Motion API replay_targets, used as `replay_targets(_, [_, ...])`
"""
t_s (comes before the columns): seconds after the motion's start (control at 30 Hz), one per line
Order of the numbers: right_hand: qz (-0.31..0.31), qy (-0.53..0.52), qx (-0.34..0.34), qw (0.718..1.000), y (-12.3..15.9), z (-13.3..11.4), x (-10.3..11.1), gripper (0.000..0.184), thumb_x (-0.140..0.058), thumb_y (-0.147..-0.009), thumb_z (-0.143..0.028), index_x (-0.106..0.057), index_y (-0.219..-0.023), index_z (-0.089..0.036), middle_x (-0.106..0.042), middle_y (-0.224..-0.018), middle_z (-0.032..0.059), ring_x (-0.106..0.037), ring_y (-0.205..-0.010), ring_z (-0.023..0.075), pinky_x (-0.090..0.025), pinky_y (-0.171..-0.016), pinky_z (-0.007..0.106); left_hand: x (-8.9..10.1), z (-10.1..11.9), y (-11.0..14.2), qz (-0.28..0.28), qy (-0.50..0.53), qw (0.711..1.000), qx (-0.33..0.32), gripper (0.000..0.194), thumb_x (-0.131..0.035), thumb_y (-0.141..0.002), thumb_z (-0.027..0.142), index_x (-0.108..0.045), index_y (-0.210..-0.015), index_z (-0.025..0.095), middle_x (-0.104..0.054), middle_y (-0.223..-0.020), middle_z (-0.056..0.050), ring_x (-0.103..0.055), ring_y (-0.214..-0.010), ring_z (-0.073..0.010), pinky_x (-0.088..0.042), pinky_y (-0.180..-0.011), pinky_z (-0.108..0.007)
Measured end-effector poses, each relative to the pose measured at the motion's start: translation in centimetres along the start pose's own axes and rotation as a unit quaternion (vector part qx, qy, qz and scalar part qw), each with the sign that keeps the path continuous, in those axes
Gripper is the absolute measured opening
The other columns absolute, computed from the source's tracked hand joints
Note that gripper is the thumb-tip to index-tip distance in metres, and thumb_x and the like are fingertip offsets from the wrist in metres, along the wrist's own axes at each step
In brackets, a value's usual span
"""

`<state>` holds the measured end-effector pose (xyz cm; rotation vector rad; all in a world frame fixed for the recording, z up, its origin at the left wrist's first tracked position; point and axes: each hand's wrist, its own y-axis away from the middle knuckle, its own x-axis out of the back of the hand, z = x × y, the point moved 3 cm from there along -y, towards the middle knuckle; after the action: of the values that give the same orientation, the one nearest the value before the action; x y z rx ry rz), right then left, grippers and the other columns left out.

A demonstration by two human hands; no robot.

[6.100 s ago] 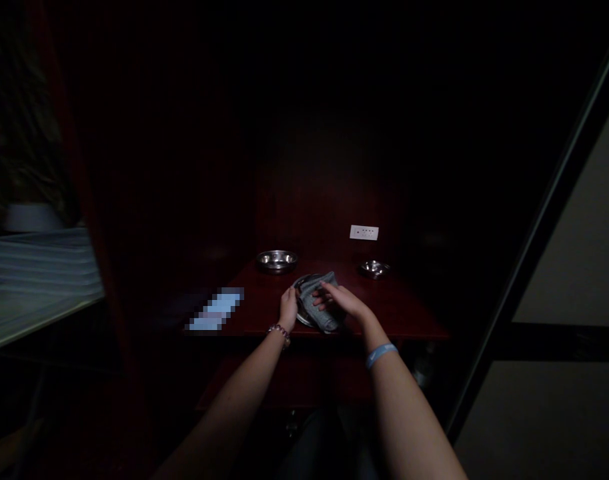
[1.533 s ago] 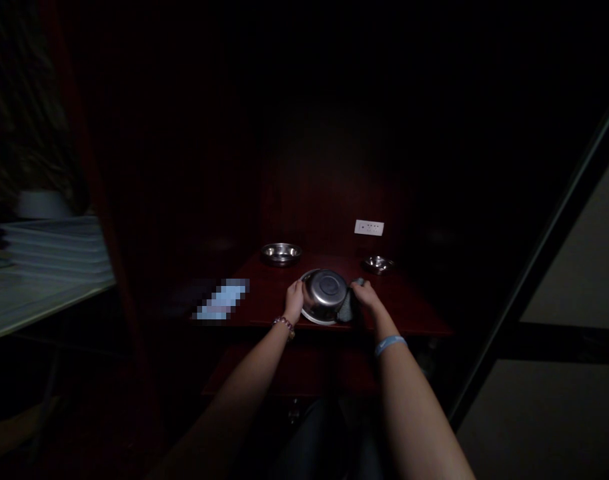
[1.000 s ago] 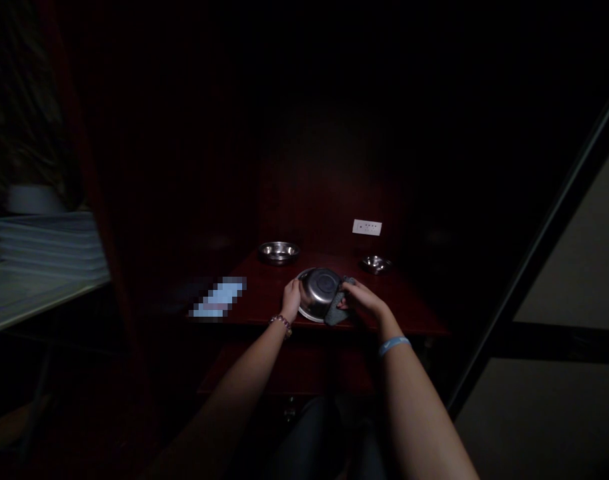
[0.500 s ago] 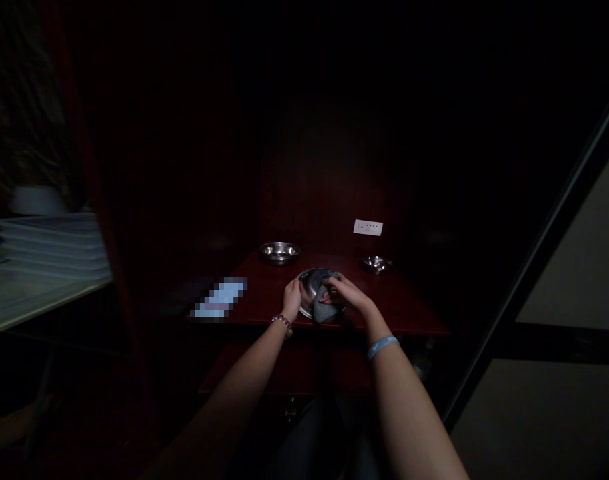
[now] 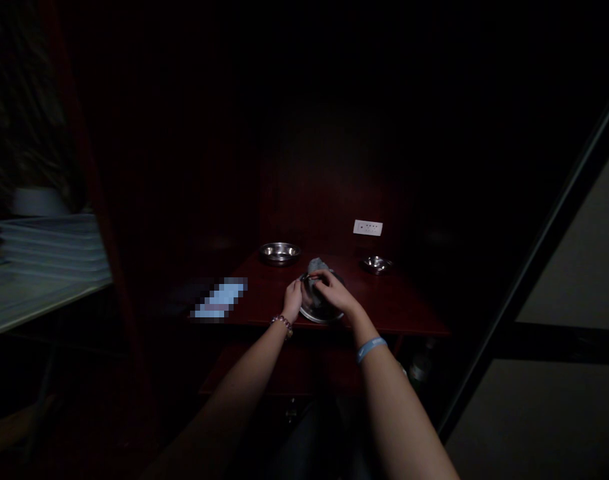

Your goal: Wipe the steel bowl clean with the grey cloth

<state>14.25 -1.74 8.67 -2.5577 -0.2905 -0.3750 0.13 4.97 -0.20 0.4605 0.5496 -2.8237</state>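
At the round silver metal bowl [image 5: 317, 311], left hand [image 5: 292, 301] grips the edge; right hand [image 5: 335, 293] holds crumpled gray cloth [image 5: 317, 265].

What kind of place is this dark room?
Maybe a dim corner of a home or workplace; I can't tell which. There's a reddish desk, a white socket panel behind it, and stacked pale trays at the left.

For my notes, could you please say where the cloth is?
In the head view's middle, the grey cloth is at the far side of the metal bowl, touching the right hand.
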Motion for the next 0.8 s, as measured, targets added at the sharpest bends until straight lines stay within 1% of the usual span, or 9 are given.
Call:
replay_targets(0.1, [-0.005,0.086,0.044,0.995,-0.1,0.0,-0.3,0.036,-0.057,-0.081,-0.021,-0.064,-0.116,-0.022,-0.065,-0.125,0.0075,-0.058,-0.122,0.0218,-0.04,-0.116,0.041,0.1,0.0,0.0,0.0,-0.005,1.0,-0.003,0.021,-0.06,-0.086,0.036,-0.068,-0.081,0.018,-0.072,-0.081,-0.006,-0.065,-0.077,-0.0204,-0.052,-0.08,-0.033])
replay_targets(0.2, [-0.015,0.186,0.066,0.98,-0.1,-0.2,-0.7,0.042,-0.058,-0.082,-0.018,-0.064,-0.124,-0.022,-0.061,-0.135,0.0101,-0.052,-0.133,0.0244,-0.036,-0.12,0.045,0.1,0.0,0.0,0.004,-0.011,1.0,-0.013,0.02,-0.061,-0.086,0.037,-0.067,-0.078,0.019,-0.07,-0.08,-0.005,-0.064,-0.077,-0.0195,-0.052,-0.078,-0.031])
replay_targets(0.33, [-0.004,0.272,0.051,0.961,-0.1,0.0,-1.3,0.054,-0.061,-0.085,-0.02,-0.06,-0.139,-0.02,-0.043,-0.158,0.0156,-0.039,-0.146,0.0301,-0.032,-0.122,0.051,0.1,0.2,0.1,0.011,-0.02,1.0,-0.015,0.021,-0.059,-0.088,0.035,-0.065,-0.075,0.019,-0.067,-0.073,-0.003,-0.061,-0.072,-0.0183,-0.052,-0.074,-0.031])
replay_targets(0.4, [-0.005,0.293,0.051,0.955,-0.1,0.2,-1.6,0.059,-0.059,-0.087,-0.021,-0.055,-0.146,-0.018,-0.036,-0.164,0.0179,-0.034,-0.15,0.0327,-0.031,-0.123,0.054,0.1,0.4,0.1,0.011,-0.023,1.0,-0.008,0.023,-0.058,-0.09,0.035,-0.065,-0.074,0.019,-0.065,-0.07,-0.003,-0.06,-0.069,-0.018,-0.052,-0.074,-0.032])
replay_targets(0.47, [-0.012,0.307,0.056,0.95,-0.1,0.3,-2.0,0.064,-0.057,-0.089,-0.023,-0.049,-0.152,-0.017,-0.034,-0.167,0.0187,-0.031,-0.152,0.0335,-0.03,-0.124,0.056,0.0,0.5,0.2,0.01,-0.028,1.0,-0.003,0.024,-0.058,-0.091,0.035,-0.064,-0.073,0.019,-0.064,-0.069,-0.002,-0.061,-0.069,-0.0183,-0.052,-0.076,-0.033])
replay_targets(0.57, [-0.019,0.333,0.059,0.941,0.1,0.5,-2.2,0.069,-0.056,-0.093,-0.029,-0.041,-0.159,-0.015,-0.033,-0.169,0.0166,-0.028,-0.156,0.0327,-0.027,-0.126,0.053,0.0,0.7,0.3,0.006,-0.035,0.999,-0.013,0.025,-0.059,-0.091,0.035,-0.064,-0.072,0.02,-0.064,-0.068,-0.003,-0.061,-0.072,-0.019,-0.053,-0.079,-0.034])
replay_targets(0.67, [-0.023,0.355,0.072,0.932,0.3,0.3,-2.0,0.072,-0.055,-0.096,-0.034,-0.036,-0.162,-0.013,-0.028,-0.172,0.0163,-0.025,-0.159,0.0312,-0.025,-0.128,0.05,0.0,0.7,0.4,0.0,-0.034,0.999,-0.027,0.023,-0.057,-0.092,0.032,-0.064,-0.072,0.02,-0.064,-0.069,-0.002,-0.06,-0.071,-0.0182,-0.052,-0.079,-0.033])
replay_targets(0.8, [-0.047,0.339,0.113,0.933,0.3,-0.4,-1.8,0.076,-0.057,-0.094,-0.032,-0.033,-0.163,-0.011,-0.022,-0.174,0.0182,-0.027,-0.16,0.0283,-0.026,-0.129,0.046,0.1,0.6,0.5,0.004,-0.029,0.999,-0.023,0.023,-0.057,-0.092,0.03,-0.064,-0.073,0.019,-0.062,-0.068,-0.001,-0.058,-0.066,-0.017,-0.051,-0.076,-0.032])
